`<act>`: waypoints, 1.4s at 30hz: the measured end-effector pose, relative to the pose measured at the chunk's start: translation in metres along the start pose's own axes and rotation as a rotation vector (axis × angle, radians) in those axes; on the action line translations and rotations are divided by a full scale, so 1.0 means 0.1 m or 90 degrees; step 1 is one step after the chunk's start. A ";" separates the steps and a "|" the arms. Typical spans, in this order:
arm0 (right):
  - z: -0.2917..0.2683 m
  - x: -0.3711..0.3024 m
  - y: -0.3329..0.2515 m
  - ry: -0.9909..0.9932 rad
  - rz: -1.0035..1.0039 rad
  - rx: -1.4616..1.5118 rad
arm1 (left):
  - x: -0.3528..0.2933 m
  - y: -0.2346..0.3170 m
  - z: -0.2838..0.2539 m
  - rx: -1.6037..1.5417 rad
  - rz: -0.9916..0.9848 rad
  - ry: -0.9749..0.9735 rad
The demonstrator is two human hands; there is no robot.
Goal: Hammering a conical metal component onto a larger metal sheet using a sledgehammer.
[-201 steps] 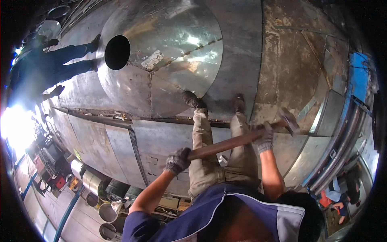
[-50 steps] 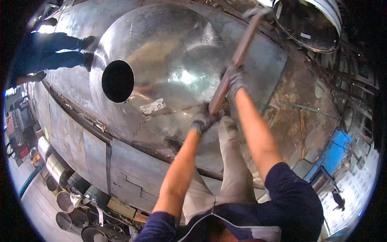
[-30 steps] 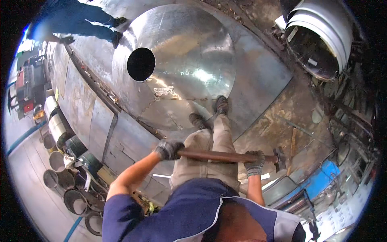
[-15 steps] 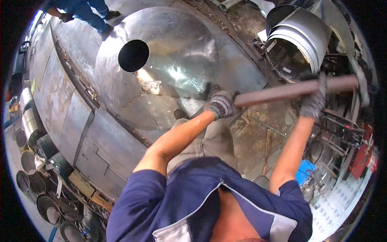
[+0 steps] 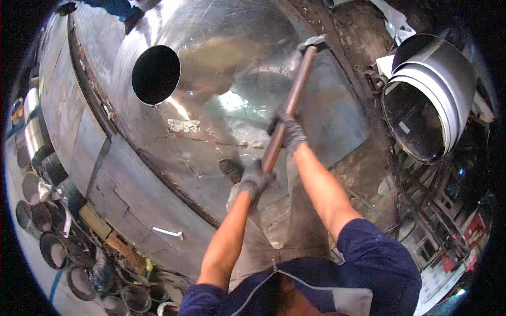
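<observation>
My gloved left hand (image 5: 256,179) is wrapped round the lower end of a sledgehammer (image 5: 297,90) with a long brown handle. Farther up that handle, my gloved right hand (image 5: 292,134) is closed on it too. The grey hammer head, a little blurred, is at the far end, over or against the right side of a large, shiny, round metal sheet (image 5: 211,63); whether it touches cannot be told. A round dark hole (image 5: 156,75) opens in the sheet, left of the hammer. One of my shoes (image 5: 230,169) shows beside my left hand.
Flat steel plates (image 5: 132,195) lie to the left, with a small white T-shaped piece (image 5: 168,233) on them. Rows of metal rings and cylinders (image 5: 54,250) line the far left. A rolled sheet-metal drum (image 5: 421,105) stands at right. Another person's blue-clothed legs (image 5: 118,7) show at the top left.
The hammer has swung from out at my right to forward over the round sheet. My right hand has come inward along with it, and my left hand has moved lower and nearer me.
</observation>
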State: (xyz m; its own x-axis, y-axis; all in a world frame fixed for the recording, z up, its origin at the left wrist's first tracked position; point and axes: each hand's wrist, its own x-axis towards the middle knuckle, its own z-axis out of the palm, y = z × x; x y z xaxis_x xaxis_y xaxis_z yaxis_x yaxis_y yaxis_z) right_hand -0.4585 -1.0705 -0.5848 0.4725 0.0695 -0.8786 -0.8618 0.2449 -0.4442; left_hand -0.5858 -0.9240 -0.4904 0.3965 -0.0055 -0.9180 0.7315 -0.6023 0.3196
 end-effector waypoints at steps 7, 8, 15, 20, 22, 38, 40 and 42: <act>-0.81 -0.71 -1.51 0.264 -0.084 -0.053 | -2.74 -0.39 0.06 0.092 -0.068 -0.017; -0.90 -0.89 -1.38 0.261 -0.022 -0.016 | -2.80 -0.52 0.02 0.087 -0.056 -0.010; -1.59 -2.28 -2.20 0.114 -0.240 0.135 | -1.45 -0.14 -0.07 0.060 0.046 0.023; -1.18 -2.99 -4.11 0.223 -0.625 -0.074 | -0.58 1.74 -0.32 -0.006 0.445 0.076; -0.99 -2.71 -4.41 0.240 -0.704 -0.156 | -0.54 2.42 -0.67 0.018 0.548 0.166; -0.01 0.39 -0.56 -0.073 0.019 -0.006 | -0.90 -0.06 -0.09 0.056 -0.096 0.065; -0.62 -0.04 -0.89 -0.069 -0.024 0.021 | -1.81 -0.29 0.04 0.120 -0.036 -0.027; -1.13 -0.55 -0.97 0.091 -0.065 -0.198 | -2.59 -0.57 0.18 0.039 0.018 -0.003</act>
State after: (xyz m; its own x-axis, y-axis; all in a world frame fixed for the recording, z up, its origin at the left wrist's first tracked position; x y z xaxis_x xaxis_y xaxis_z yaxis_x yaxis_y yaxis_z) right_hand -0.4219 -1.2071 -0.5131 0.5471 -0.0814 -0.8331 -0.8370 -0.0645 -0.5433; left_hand -0.7404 -0.9024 -0.2754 0.4139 -0.0262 -0.9099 0.6848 -0.6496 0.3302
